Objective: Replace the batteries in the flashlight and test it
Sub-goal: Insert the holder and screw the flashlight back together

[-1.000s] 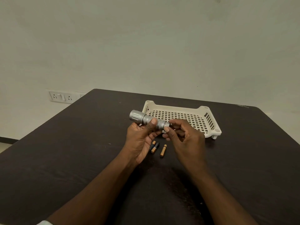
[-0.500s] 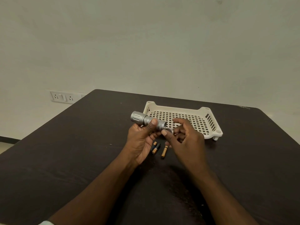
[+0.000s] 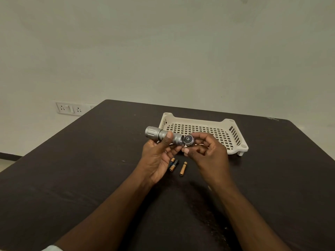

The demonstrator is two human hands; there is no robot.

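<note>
the left hand (image 3: 157,156) grips a silver flashlight (image 3: 163,135) around its knurled barrel, thumb laid across the top and fingers curled underneath, holding it roughly level above the desk (image 3: 76,178) with the wider head end pointing left and the tail end pointing right. the right hand (image 3: 206,151) pinches the tail cap (image 3: 188,139) between thumb and fingertips, the other fingers curled loosely behind it — the cap sits just beside the open end of the barrel, turned so its inner face, with a small metal contact at the centre, looks toward the camera; whether cap and barrel touch is hard to tell. below the hands, on the dark desk, lie three small batteries: a dark blue-and-copper one (image 3: 174,165), a second (image 3: 172,159) right beside it and partly hidden by the left palm, and a copper-coloured battery (image 3: 183,168) a little apart to the right. all three lie pointing roughly away from the person. behind the hands stands a cream plastic tray (image 3: 233,134) with a perforated floor and slotted sides, raised on short feet; the flashlight's barrel overlaps its near left corner in this view. on the pale wall beyond the desk's left edge is a white socket panel (image 3: 69,108). both forearms reach in from the bottom of the view — a bit of pale sleeve (image 3: 51,248) shows at the lower left.
</note>
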